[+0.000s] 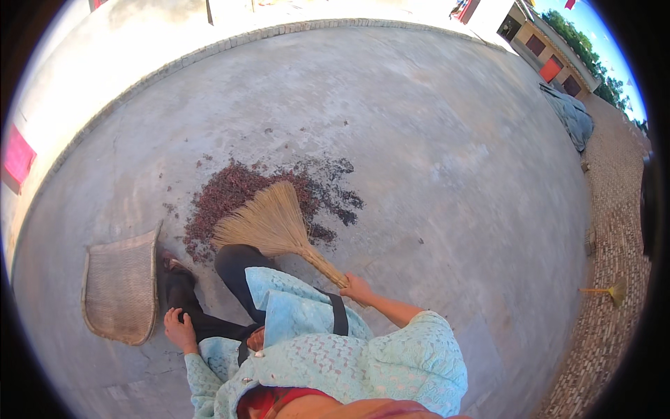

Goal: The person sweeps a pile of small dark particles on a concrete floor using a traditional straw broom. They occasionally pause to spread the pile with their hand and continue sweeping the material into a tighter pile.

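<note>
My right hand (pixel 358 289) is wrapped round the handle of a straw broom (pixel 269 220). The broom's fanned bristles point forward and left, over a pile of small dark-red, dried-looking bits (pixel 227 192), whose exact kind I cannot tell. Darker crumbs (pixel 340 188) are strewn along the pile's right side. My left hand (pixel 181 330) rests by my left trouser leg, thumb and fingers apart, with nothing in it. To the left of that hand a shallow woven scoop basket (pixel 122 286) lies on the concrete, its rounded end nearest me.
Grey concrete (pixel 447 140) spreads around the pile, bounded by a low brick edge (pixel 230 43) at the far side. A brick-paved strip (pixel 607 230) runs down the right, with a second broom (pixel 615 291) on it. A grey-blue tarp heap (pixel 569 115) lies at the far right.
</note>
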